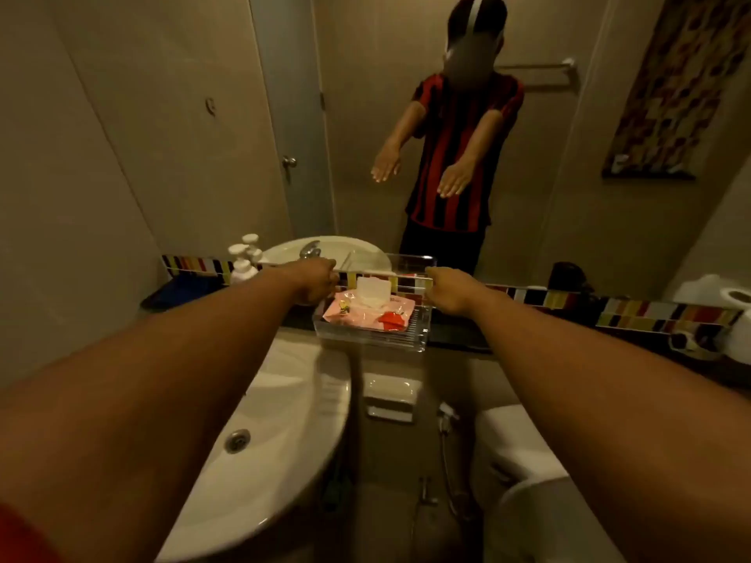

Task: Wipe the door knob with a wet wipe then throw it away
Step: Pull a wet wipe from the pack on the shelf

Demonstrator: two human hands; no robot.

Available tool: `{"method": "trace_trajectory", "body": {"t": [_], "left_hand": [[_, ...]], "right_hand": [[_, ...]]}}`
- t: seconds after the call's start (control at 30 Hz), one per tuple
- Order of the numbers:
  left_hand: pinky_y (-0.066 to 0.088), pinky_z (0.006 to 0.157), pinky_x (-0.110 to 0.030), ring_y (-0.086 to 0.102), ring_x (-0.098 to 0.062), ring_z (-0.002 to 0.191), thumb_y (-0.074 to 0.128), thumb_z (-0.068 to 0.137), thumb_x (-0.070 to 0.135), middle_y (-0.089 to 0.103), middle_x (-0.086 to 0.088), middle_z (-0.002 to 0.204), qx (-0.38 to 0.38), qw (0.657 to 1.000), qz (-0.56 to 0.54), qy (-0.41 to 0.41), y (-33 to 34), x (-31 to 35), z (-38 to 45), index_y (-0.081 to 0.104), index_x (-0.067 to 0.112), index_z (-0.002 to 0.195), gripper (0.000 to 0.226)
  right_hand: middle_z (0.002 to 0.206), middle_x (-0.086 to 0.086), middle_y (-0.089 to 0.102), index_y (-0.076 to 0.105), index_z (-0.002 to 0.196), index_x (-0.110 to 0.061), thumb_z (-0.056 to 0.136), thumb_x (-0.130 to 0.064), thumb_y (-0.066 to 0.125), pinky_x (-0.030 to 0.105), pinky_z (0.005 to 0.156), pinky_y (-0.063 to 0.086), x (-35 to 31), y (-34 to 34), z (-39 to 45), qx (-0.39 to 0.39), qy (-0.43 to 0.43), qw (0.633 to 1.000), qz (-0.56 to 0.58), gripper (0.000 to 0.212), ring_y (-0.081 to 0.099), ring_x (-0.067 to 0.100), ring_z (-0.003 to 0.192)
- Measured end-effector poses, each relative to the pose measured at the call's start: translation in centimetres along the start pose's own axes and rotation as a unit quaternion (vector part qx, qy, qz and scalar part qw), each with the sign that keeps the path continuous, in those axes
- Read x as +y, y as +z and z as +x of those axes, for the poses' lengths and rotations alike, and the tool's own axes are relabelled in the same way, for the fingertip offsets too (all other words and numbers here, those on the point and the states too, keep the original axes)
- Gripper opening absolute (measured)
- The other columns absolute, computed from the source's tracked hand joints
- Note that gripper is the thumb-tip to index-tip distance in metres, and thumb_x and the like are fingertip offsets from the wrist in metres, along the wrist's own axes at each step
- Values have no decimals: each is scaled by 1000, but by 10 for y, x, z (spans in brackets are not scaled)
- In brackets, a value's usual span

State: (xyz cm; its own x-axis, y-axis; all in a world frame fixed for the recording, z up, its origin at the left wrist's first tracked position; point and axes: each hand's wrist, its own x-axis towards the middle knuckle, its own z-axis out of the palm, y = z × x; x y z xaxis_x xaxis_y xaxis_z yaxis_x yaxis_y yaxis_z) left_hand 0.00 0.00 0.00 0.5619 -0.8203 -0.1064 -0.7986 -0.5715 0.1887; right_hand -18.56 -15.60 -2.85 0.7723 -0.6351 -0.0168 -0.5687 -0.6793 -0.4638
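A pink wet-wipe pack (pixel 367 310) with its white lid flipped up lies in a clear plastic tray (pixel 372 339) on the dark ledge under the mirror. My left hand (pixel 315 280) and my right hand (pixel 449 290) reach out on either side of the tray, palms down, fingers extended and holding nothing. The mirror reflects both hands flat and empty. A round metal door knob (pixel 289 161) on a grey door appears in the mirror's reflection, behind me.
A white sink (pixel 284 400) with its drain sits below my left arm; the faucet (pixel 311 250) and white pump bottles (pixel 243 260) stand behind it. A toilet (pixel 524 461) is at lower right, toilet rolls (pixel 731 314) at far right.
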Motion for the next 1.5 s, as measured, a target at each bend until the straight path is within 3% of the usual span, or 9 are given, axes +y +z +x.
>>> {"method": "trace_trajectory", "body": {"t": [0.13,0.3,0.47,0.67,0.9,1.07,1.17,1.27,1.5], "left_hand": [[37,109,-39,46,-29,133,36,103,26,45,-15,148,-41,999,-2,12,34,5,35,43,12,143,43],[38,110,-42,46,-30,134,41,101,29,43,-14,150,-66,998,19,8,68,-9,95,38,14,147,48],[41,110,-43,46,-30,134,47,96,21,43,-12,151,-60,998,23,18,96,-30,155,38,16,148,53],[52,89,-39,61,-28,109,50,94,17,61,-12,127,-31,999,-32,30,135,-64,210,60,16,126,33],[53,91,-42,61,-26,108,50,95,23,58,-8,127,15,992,-51,115,179,-80,244,62,14,120,29],[52,96,-44,59,-29,115,53,93,19,55,-5,135,14,988,-83,127,187,-85,257,65,22,119,29],[54,93,-46,63,-27,109,54,94,20,64,-5,120,21,982,-139,127,186,-86,257,68,21,112,23],[53,94,-43,63,-27,110,56,93,23,66,-6,122,31,981,-142,127,180,-86,259,69,20,116,26],[58,79,-35,69,-22,94,59,93,23,69,-7,113,13,974,-210,81,151,-85,253,67,17,117,26]], "right_hand": [[119,11,63,58,120,-16,93,-16,52,37,87,48,25,23,20,-28,5,999,27,28,59,27,106],[127,12,61,55,127,-16,93,-18,52,41,94,48,43,54,63,-48,3,999,24,34,57,29,113],[131,10,58,52,132,-16,91,-16,55,36,89,50,48,89,127,-65,23,998,1,40,57,27,115],[132,10,57,52,132,-15,88,-16,58,41,95,51,41,142,199,-80,29,996,-22,44,57,26,114],[110,8,64,57,119,-17,90,-22,53,31,73,45,50,179,237,-81,28,996,-36,29,61,23,96],[109,7,65,58,121,-16,91,-17,54,32,77,50,54,185,244,-48,32,998,-37,30,62,24,95],[103,4,65,64,108,-20,90,-23,57,29,71,48,54,186,246,-14,36,998,-52,20,62,21,89],[95,0,67,68,99,-21,89,-26,60,27,66,45,52,181,248,-2,47,998,-29,14,59,13,77],[74,-1,65,71,84,-16,87,-24,63,31,59,53,35,151,241,8,64,996,56,12,61,15,67]]}}
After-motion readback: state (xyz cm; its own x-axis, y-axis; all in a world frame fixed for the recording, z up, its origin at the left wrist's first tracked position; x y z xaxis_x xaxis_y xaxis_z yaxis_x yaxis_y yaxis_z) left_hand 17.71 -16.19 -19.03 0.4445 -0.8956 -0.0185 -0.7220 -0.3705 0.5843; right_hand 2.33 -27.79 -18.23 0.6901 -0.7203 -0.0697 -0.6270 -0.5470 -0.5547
